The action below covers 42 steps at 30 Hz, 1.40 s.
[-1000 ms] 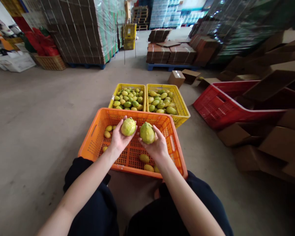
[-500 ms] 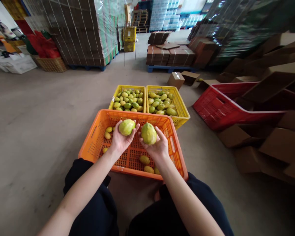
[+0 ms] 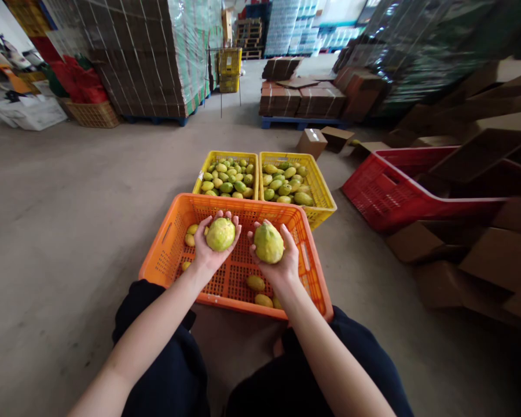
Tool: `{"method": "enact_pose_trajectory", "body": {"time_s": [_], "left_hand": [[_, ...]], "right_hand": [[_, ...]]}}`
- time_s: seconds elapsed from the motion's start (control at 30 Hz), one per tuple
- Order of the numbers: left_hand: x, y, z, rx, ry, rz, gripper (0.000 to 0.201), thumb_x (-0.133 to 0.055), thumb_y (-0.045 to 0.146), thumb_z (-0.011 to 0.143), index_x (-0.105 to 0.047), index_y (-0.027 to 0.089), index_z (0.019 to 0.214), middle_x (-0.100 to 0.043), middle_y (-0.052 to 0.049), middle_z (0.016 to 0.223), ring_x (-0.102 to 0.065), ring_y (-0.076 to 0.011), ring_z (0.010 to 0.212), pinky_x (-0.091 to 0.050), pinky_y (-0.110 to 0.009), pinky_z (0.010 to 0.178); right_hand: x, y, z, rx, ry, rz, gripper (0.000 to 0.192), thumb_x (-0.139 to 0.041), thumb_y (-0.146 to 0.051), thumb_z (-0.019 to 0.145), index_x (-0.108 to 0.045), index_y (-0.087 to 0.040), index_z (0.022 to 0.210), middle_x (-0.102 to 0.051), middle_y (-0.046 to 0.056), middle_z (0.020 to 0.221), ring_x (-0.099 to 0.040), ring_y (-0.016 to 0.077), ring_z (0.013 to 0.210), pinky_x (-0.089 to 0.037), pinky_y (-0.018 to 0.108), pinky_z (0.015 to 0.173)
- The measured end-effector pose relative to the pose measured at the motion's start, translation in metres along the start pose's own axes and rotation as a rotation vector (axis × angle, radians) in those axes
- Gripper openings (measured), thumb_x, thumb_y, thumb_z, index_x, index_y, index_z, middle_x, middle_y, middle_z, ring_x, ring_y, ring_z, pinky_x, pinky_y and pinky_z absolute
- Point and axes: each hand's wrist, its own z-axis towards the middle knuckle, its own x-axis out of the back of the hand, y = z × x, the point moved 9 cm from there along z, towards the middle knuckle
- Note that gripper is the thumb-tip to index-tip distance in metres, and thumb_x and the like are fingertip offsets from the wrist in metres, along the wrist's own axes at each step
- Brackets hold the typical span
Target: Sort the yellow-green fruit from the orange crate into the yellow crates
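Over the orange crate (image 3: 162, 255) both my hands are raised, palms up. A yellow-green papaya (image 3: 220, 234) rests in my left hand (image 3: 209, 258), its fingers curled round the sides. My right hand (image 3: 282, 269) cradles another papaya (image 3: 268, 243), which is lumpy with a darker tip toward the top. The two fruits are apart. Inside the orange crate, a few yellow fruits lie at the left, partly hidden by my left hand and arm. More yellow fruits (image 3: 256, 283) lie near its front right, below my right hand.
Beyond the orange crate stand two yellow crates (image 3: 325, 184) filled with green and yellow fruits. At the right are a red crate (image 3: 373, 191) and loose cardboard boxes (image 3: 421, 240). Farther back, flattened cardboard is stacked on a blue pallet (image 3: 301, 123), near tall wrapped stacks.
My hands have moved slightly apart. The papaya in my left hand has turned and sits lower in the palm; the right one has shifted a little right and down.
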Motion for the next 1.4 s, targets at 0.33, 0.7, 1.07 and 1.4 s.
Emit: {"method": "enact_pose_trajectory", "body": {"time_s": [0.33,0.7,1.07,1.4], "left_hand": [[0.004,0.001,0.002,-0.005,0.020,-0.009,0.021,-0.050,0.020,0.082,-0.070,0.018,0.086,-0.070,-0.004,0.079,-0.068,-0.0160,0.083,-0.057,-0.028,0.079],[0.009,-0.001,0.005,0.004,0.048,-0.028,0.021,-0.050,0.019,0.081,-0.069,0.017,0.088,-0.070,-0.005,0.081,-0.068,-0.0167,0.085,-0.056,-0.028,0.079],[0.011,0.000,0.005,-0.005,0.067,-0.036,0.028,-0.048,0.019,0.083,-0.071,0.017,0.098,-0.072,-0.006,0.084,-0.068,-0.0168,0.084,-0.056,-0.028,0.080],[0.017,0.013,0.010,-0.049,0.155,-0.083,0.032,-0.046,0.015,0.079,-0.070,0.017,0.101,-0.072,-0.006,0.080,-0.071,-0.0177,0.083,-0.057,-0.029,0.080]], "right_hand": [[0.001,0.002,0.000,-0.023,-0.013,-0.003,0.011,-0.065,-0.029,0.079,-0.068,-0.021,0.087,-0.076,0.002,0.083,-0.072,0.0192,0.069,-0.054,0.025,0.048],[-0.001,0.001,-0.001,-0.011,-0.002,0.004,0.011,-0.063,-0.029,0.080,-0.067,-0.021,0.087,-0.076,0.002,0.081,-0.071,0.0189,0.067,-0.054,0.025,0.048],[0.000,0.001,-0.001,-0.017,0.011,0.007,0.012,-0.061,-0.028,0.080,-0.067,-0.021,0.087,-0.076,0.002,0.081,-0.070,0.0191,0.067,-0.054,0.026,0.048],[0.032,0.021,0.009,-0.021,0.083,-0.295,0.021,-0.059,-0.033,0.083,-0.068,-0.018,0.096,-0.076,0.008,0.085,-0.073,0.0228,0.070,-0.058,0.032,0.054]]}}
